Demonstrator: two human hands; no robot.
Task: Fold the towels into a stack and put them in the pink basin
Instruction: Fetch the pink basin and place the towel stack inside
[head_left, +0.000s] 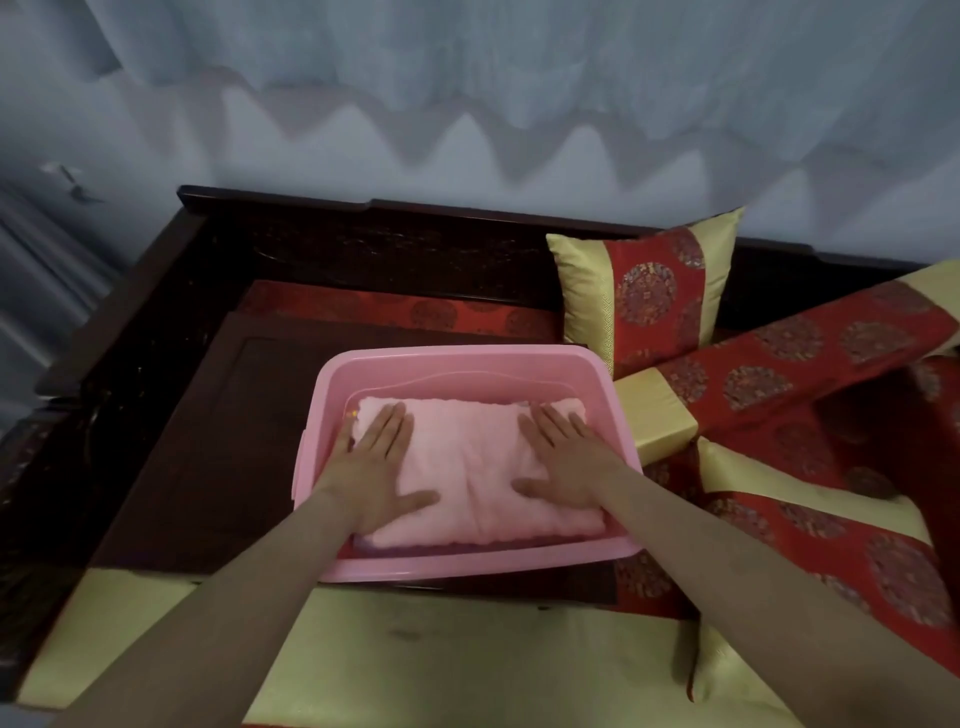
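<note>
The pink basin (467, 366) stands on a low dark wooden table in the middle of the view. Inside it lies a folded pink towel (478, 483) that fills most of the basin; a sliver of another layer shows under its near edge. My left hand (376, 462) lies flat on the towel's left side, fingers straight and pointing away from me. On the towel's right side my right hand (566, 457) lies flat in the same way. Both palms press down on the towel.
The dark wooden table (218, 441) sits on a wooden bench with a red and gold cushion (415, 660). Red and gold pillows (649, 286) lean and lie to the right of the basin. A pale curtain hangs behind the bench.
</note>
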